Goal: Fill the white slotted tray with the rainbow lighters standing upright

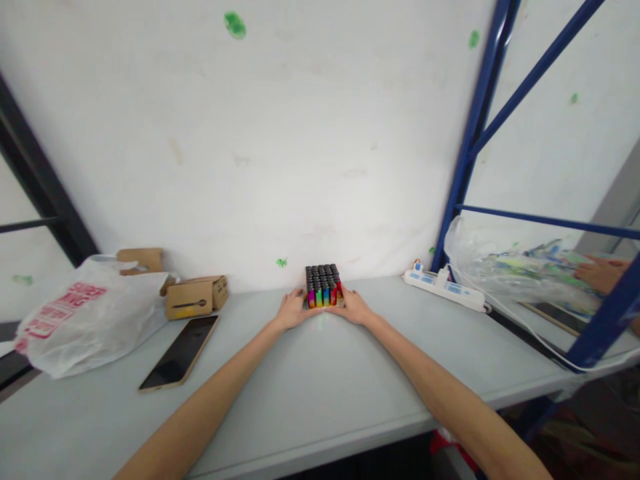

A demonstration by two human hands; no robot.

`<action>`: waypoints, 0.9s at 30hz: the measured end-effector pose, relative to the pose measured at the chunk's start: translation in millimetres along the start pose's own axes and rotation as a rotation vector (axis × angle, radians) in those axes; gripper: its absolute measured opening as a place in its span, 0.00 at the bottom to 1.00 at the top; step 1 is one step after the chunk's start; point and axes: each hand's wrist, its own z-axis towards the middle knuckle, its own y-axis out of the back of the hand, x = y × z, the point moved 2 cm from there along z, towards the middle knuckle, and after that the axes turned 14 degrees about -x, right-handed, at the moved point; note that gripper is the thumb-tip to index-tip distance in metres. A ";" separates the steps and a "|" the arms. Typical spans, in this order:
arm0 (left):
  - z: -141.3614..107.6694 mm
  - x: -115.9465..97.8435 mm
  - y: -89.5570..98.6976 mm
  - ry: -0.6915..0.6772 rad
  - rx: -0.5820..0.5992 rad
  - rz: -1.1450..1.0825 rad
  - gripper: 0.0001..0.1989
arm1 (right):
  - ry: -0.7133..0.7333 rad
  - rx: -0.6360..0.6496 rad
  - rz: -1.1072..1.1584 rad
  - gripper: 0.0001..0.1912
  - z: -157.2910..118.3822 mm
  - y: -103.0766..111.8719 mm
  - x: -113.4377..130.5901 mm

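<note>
A pack of lighters (323, 285), standing upright in tight rows with black tops and rainbow-coloured bodies, rests on the grey shelf top (320, 373) close to the wall. My left hand (294, 309) grips its left side, thumb along the lower front edge. On the opposite side my right hand (354, 305) holds it the same way, with the thumbs almost meeting at the front. The fingers behind the pack are partly hidden.
At left lie a white plastic bag (100, 313), a small cardboard box (196, 297) and a phone (180, 352). A power strip (445, 288) sits back right by a blue frame post (467, 153). Beyond it, another person's hand (600, 272) is near clear plastic packaging (525, 267).
</note>
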 end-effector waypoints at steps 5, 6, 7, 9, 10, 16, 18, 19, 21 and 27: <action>-8.1 -14.8 7.1 -0.032 0.023 0.064 0.39 | 0.037 0.000 0.083 0.45 -4.5 6.6 9.0; -11.9 -17.6 9.2 -0.054 0.036 0.058 0.40 | 0.052 0.001 0.103 0.44 -8.2 9.0 11.6; -17.2 -19.8 11.6 -0.073 0.047 0.050 0.40 | 0.067 0.001 0.117 0.43 -13.5 11.6 14.7; -32.2 -22.3 17.2 -0.067 0.057 0.056 0.41 | 0.090 0.005 0.118 0.43 -28.6 16.5 22.3; -41.5 -23.5 20.5 -0.060 0.057 0.061 0.42 | 0.097 0.006 0.111 0.43 -38.0 18.7 26.9; -89.2 -46.7 41.7 -0.071 0.130 -0.005 0.39 | 0.094 -0.022 0.123 0.44 -88.3 26.2 58.8; -94.3 -55.9 46.5 -0.081 0.124 -0.026 0.38 | 0.073 -0.019 0.112 0.44 -93.9 26.4 64.9; -95.6 -58.6 47.5 -0.078 0.122 -0.029 0.38 | 0.061 -0.010 0.106 0.43 -94.9 26.3 66.4; -98.2 -58.6 46.8 -0.039 0.115 -0.006 0.38 | 0.049 0.009 0.109 0.44 -95.0 26.6 67.0; -99.9 -41.4 42.9 0.140 -0.012 -0.022 0.53 | -0.133 -0.040 0.329 0.57 -80.6 37.9 55.9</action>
